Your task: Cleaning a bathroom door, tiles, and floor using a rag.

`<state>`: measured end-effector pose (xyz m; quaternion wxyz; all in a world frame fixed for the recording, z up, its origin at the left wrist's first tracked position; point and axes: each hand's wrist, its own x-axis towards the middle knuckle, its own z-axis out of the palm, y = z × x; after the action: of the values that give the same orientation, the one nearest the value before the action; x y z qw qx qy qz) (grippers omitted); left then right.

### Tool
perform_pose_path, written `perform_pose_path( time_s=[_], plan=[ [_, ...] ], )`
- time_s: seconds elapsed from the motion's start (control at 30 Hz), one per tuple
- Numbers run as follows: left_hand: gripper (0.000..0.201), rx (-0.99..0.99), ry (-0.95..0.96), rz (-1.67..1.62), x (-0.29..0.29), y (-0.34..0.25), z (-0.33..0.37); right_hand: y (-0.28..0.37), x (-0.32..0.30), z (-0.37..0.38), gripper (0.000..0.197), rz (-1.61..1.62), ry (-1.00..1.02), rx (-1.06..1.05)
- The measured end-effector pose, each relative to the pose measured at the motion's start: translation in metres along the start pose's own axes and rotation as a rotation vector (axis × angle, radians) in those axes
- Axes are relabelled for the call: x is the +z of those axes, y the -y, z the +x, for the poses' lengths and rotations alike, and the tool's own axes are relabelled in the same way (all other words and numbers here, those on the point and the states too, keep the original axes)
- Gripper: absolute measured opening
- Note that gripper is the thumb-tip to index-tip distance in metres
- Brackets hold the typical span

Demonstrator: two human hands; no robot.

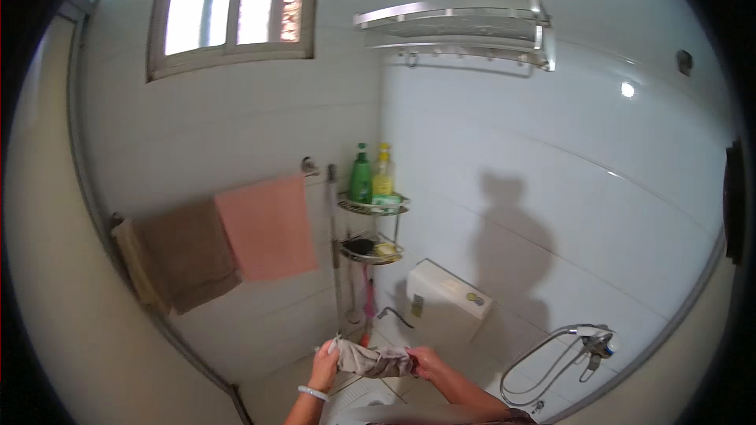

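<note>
Forearms (466, 390) angle inward from below, hands (324, 367) (426, 363) apart, each clamped on one end of a greyish cloth (368, 360).

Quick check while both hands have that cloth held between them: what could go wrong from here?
If the left hand or right hand loses its end, the cloth might drop toward the white floor fixture below.
The pale bangle on the left wrist could catch on the fabric.
The shower hose loops out near the right forearm, so a wide elbow swing might snag it.
</note>
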<state>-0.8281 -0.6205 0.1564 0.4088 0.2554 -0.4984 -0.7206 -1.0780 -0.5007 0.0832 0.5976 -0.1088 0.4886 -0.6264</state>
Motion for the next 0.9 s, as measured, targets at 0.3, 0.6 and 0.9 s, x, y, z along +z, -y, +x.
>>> perform_pose_path(
  time_s=[0.3,0.6,0.9],
  plan=[
    [0.018,0.062,-0.190,0.481,-0.019,-0.043,-0.011,-0.022,0.124,-0.033,0.049,-0.661,0.377,-0.100],
    [0.031,0.156,-0.148,0.911,-0.051,-0.077,-0.049,-0.060,0.177,0.006,0.032,-1.295,0.508,-0.451],
    [0.041,0.149,-0.382,0.742,-0.078,-0.078,-0.077,-0.081,0.210,0.031,0.051,-1.032,0.958,-0.479]
  ],
)
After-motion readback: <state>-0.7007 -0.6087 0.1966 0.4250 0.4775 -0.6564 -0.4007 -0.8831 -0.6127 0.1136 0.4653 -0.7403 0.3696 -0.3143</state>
